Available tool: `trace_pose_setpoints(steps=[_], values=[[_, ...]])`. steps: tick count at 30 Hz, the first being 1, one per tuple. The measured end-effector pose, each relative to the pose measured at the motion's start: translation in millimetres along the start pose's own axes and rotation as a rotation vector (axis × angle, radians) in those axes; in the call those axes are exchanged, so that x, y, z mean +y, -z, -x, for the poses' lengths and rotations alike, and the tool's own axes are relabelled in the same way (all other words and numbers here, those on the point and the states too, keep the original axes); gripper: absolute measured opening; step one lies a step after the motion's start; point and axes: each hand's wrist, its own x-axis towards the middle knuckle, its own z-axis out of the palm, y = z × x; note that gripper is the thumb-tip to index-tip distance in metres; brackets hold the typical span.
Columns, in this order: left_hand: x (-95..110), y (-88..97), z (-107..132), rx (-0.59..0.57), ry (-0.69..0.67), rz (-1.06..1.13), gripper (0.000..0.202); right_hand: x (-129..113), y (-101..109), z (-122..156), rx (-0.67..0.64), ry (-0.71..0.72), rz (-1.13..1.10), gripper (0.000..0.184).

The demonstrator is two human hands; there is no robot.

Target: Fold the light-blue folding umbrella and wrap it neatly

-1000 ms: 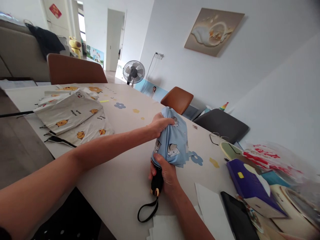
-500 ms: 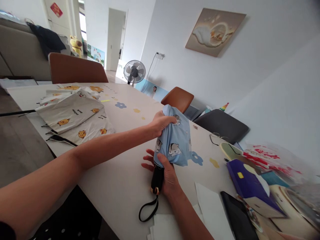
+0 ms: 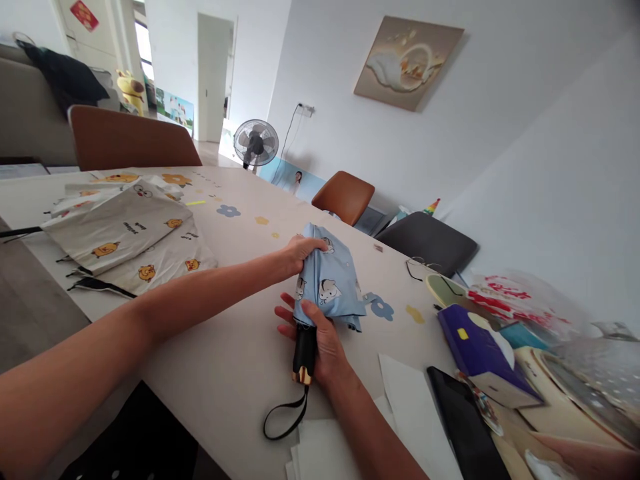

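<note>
A folded light-blue umbrella with cartoon animals lies on the cream table, its black handle and wrist strap pointing toward me. My left hand is closed on the far end of the blue canopy. My right hand cradles the handle where it meets the fabric, thumb on top and fingers loosely spread beneath.
A white umbrella with orange cartoon prints lies on the table's left. Papers, a black tablet, a purple box and glasses crowd the right side. Brown chairs stand behind the table, and a fan by the wall.
My right hand loosened from a full grip on the handle; its fingers now spread under the umbrella. The blue umbrella sank slightly toward the table, and the camera shifted right.
</note>
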Motion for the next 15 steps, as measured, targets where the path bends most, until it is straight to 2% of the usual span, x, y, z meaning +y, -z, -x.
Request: trace_pose_setpoints(steps=[5, 11, 15], values=[[-8.4, 3.8, -6.2, -0.071, 0.086, 0.047, 0.027, -1.9, 5.7, -1.8, -0.054, -0.07, -0.018, 0.029], [-7.3, 5.0, -4.6, -0.181, 0.065, 0.087, 0.024, -1.3, 4.6, -0.8, -0.133, -0.065, -0.146, 0.031], [-7.5, 5.5, -2.7, -0.252, 0.133, 0.13, 0.027, -1.2, 2.3, 0.3, -0.111, -0.077, -0.104, 0.031]])
